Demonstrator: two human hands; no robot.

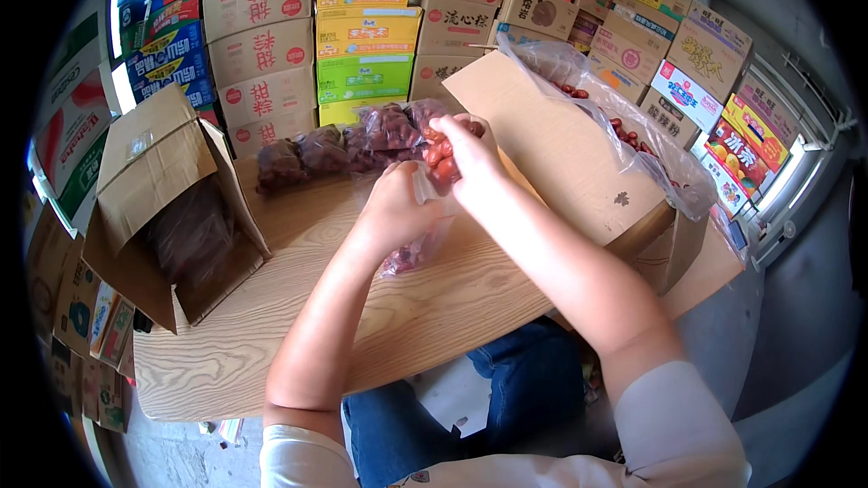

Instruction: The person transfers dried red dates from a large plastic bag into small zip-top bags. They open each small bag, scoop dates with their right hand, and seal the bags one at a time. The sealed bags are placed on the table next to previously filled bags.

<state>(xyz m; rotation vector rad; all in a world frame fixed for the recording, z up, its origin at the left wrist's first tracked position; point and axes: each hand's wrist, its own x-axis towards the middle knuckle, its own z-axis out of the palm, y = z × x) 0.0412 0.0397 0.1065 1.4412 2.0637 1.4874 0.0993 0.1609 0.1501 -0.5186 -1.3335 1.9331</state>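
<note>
My left hand [400,202] grips the mouth of a clear plastic bag [415,251] above the wooden table [285,339]. Some red dried fruits, which look like jujubes, show in the bag's lower part. Just above the bag's mouth, my right hand [468,152] holds a cluster of reddish-brown jujubes [444,166]. Behind my hands, several filled plastic bags of dark red jujubes [322,150] lie in a row, with one or more stacked on top. My left hand hides part of the bag's opening.
An open cardboard box [156,169] lies at the left, with plastic-wrapped contents inside. To the right, a large tilted cardboard box [563,142] lined with clear plastic [668,169] holds loose jujubes [627,134]. Stacked cartons [261,47] rise beyond the table.
</note>
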